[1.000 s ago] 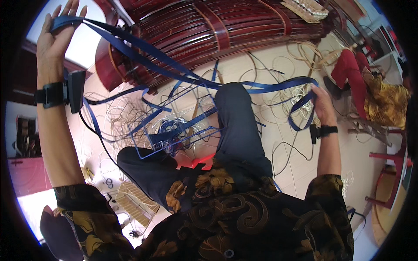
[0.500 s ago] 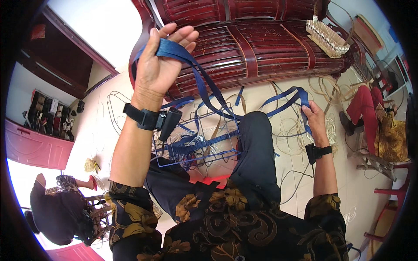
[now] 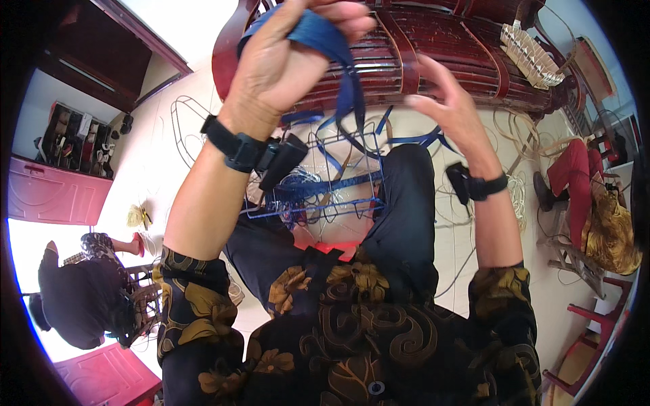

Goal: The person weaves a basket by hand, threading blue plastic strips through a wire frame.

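Raised at the front of the bench, my left hand [image 3: 288,71] carries a wide blue strap [image 3: 325,37] looped over its palm, the thumb hooked against it and the fingers slightly blurred. From there the strap hangs down to a blue wire frame [image 3: 325,208] resting about my knees. A braided blue band [image 3: 338,188] runs across that frame, and loose strands lie inside it. My right hand [image 3: 457,115] is in the air to the right of the strap, fingers spread, with nothing in it. Blue strap ends lie on the floor below it.
A dark red slatted bench [image 3: 450,51] spans the far side, with a pale woven basket [image 3: 531,61] at its right end. Tan strips [image 3: 525,139] are strewn on the floor. Seated people are at the left [image 3: 88,298] and right [image 3: 569,172]. A shoe rack [image 3: 71,149] stands left.
My right hand has let go of the blue strap and moved left and upward, opening its fingers. My left hand, still with the strap, has shifted up and to the right.
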The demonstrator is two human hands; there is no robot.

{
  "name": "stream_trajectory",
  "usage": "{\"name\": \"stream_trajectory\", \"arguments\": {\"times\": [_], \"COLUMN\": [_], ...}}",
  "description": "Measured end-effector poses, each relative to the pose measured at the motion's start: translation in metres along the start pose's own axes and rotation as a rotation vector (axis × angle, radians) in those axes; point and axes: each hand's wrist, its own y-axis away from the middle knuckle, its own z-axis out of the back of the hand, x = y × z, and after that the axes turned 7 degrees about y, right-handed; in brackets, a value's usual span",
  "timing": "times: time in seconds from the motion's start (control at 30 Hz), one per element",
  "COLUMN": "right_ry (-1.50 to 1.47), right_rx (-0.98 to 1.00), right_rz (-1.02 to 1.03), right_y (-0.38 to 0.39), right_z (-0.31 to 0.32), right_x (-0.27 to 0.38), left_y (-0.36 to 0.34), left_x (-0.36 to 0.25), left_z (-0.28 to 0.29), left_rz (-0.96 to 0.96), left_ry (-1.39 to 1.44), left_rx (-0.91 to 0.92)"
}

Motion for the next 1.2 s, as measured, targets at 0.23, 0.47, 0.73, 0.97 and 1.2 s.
{"name": "stream_trajectory", "arguments": {"times": [0.23,0.47,0.73,0.97,1.2], "right_ry": [0.036,0.787,0.991,1.305,0.476], "right_rx": [0.142,-0.398,-0.617,-0.259,0.011], "right_rz": [0.047,0.099,-0.317,-0.852,-0.174], "right_y": [-0.024,-0.012,0.131,0.268,0.120], "right_z": [-0.042,0.072,0.249,0.299,0.111], "right_x": [0.028,-0.053,-0.169,-0.185,-0.047], "left_y": [0.023,0.088,0.167,0.172,0.118], "left_x": [-0.028,-0.133,-0.176,-0.135,0.009], "left_z": [0.021,0.115,0.162,0.163,0.038], "left_rz": [-0.129,-0.416,-0.567,-0.598,-0.256], "left_ry": [0.168,0.386,0.381,0.269,-0.016], "left_rx": [-0.047,-0.430,-0.846,-0.791,-0.310]}}
